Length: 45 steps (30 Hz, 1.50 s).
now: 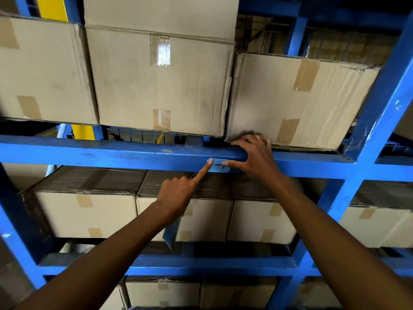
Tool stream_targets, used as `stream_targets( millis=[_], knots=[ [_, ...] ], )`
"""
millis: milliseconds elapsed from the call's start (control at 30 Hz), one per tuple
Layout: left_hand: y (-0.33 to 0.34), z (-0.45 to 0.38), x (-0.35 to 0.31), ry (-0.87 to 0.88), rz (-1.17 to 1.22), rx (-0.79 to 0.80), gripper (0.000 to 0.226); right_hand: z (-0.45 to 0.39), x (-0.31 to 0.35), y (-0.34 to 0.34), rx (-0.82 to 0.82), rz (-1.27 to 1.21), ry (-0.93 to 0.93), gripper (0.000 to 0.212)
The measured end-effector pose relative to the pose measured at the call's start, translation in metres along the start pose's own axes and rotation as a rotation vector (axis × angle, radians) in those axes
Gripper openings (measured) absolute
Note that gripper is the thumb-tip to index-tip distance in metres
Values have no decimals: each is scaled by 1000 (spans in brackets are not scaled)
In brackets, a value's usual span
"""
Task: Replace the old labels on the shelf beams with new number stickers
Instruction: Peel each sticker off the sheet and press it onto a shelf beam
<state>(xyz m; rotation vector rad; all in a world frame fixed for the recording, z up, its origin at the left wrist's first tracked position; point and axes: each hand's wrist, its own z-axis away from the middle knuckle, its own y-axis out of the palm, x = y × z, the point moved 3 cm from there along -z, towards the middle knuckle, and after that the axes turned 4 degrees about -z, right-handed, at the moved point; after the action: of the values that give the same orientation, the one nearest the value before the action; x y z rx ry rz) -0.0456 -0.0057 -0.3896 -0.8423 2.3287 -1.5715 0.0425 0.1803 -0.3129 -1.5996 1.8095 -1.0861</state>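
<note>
Head view: the camera looked up at a blue-painted steel rack (380,104) stacked with taped brown cardboard boxes, two bare arms reaching up from the bottom edge.
Upper-left box: a plain brown cardboard box (42,70) was cut off by the left edge; sealed, contents not visible.
Upper-middle box: a large brown cardboard box with a clear tape strip (159,79) sat on the wire deck, closed, another box stacked on it.
Shelf beam: the long horizontal blue steel beam (100,153) ran across the picture beneath these boxes.
Left hand: the left hand (178,193) was curled with only the forefinger out, its tip pressed on the left end of the sticker.
Sticker: a small pale-blue rectangular sticker with black marks (218,165) lay on the lower front face of the beam, between the two hands; the marks were partly covered and unreadable.
Right hand: the right hand (252,157) was spread around the beam, fingers over its top edge, thumb pressing the sticker's right part.
Upper-right box: a dented brown cardboard box (290,99) sat tilted, its lower corner just behind the right fingers, closed.
Lower shelves: rows of smaller taped brown boxes (85,211) were blurred, all shut, some cut off by the arms and rack.
</note>
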Motion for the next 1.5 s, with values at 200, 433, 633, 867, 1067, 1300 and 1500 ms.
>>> stream_targets(
  millis=[200, 433, 633, 867, 1067, 1300, 1500],
  knots=[
    [-1, 0, 8, 15, -11, 0, 117, 0, -14, 3, 43, -43, -6, 68],
    [7, 9, 9, 20, 5, -1, 112, 5, -4, 12, -15, -60, -8, 69],
    [-2, 7, 13, 27, -19, -21, 112, 0, 2, 2, 10, -40, -39, 69],
    [8, 9, 4, 86, -34, 71, 108, 5, 2, 14, 56, 194, -49, 91],
    [17, 6, 2, 51, -131, 24, 110, 2, 0, 19, 12, 206, -102, 84],
    [15, 10, 1, 43, -119, 4, 110, 2, -6, 7, 39, 5, -65, 62],
    [17, 2, 5, 50, -101, 27, 117, -7, -10, 2, 103, -103, -69, 52]
  ],
)
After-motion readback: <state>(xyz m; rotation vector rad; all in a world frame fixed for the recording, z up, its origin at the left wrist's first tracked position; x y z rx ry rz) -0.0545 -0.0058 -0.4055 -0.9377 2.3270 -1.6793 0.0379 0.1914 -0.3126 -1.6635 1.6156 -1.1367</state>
